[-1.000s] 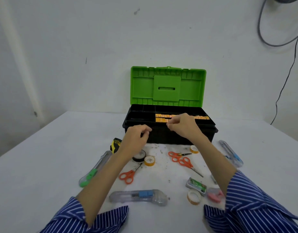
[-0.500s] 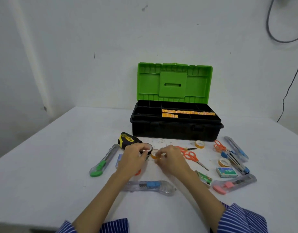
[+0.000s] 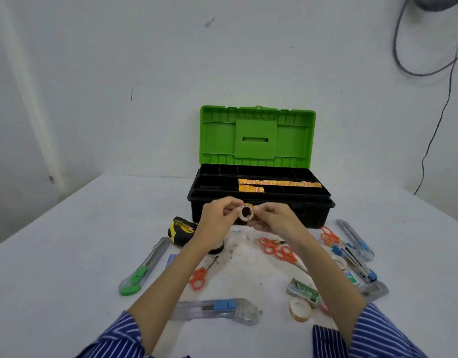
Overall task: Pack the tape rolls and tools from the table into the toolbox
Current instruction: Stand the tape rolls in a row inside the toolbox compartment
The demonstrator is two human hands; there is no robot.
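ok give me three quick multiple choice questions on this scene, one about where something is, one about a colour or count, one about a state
1. Where is the small tape roll that the hands hold?
A. lying in the toolbox tray
B. in the air in front of the toolbox
C. flat on the table by the sleeves

2. What colour is the toolbox lid?
A. green
B. red
C. blue

3. What state is the toolbox in?
A. shut and latched
B. lid off and lying flat on the table
C. open, lid standing up

Answers:
1 B: the left hand and right hand pinch the roll between them, raised before the box's black front.
2 A: the raised lid is bright green over a black base.
3 C: the lid stands upright behind the exposed tray.
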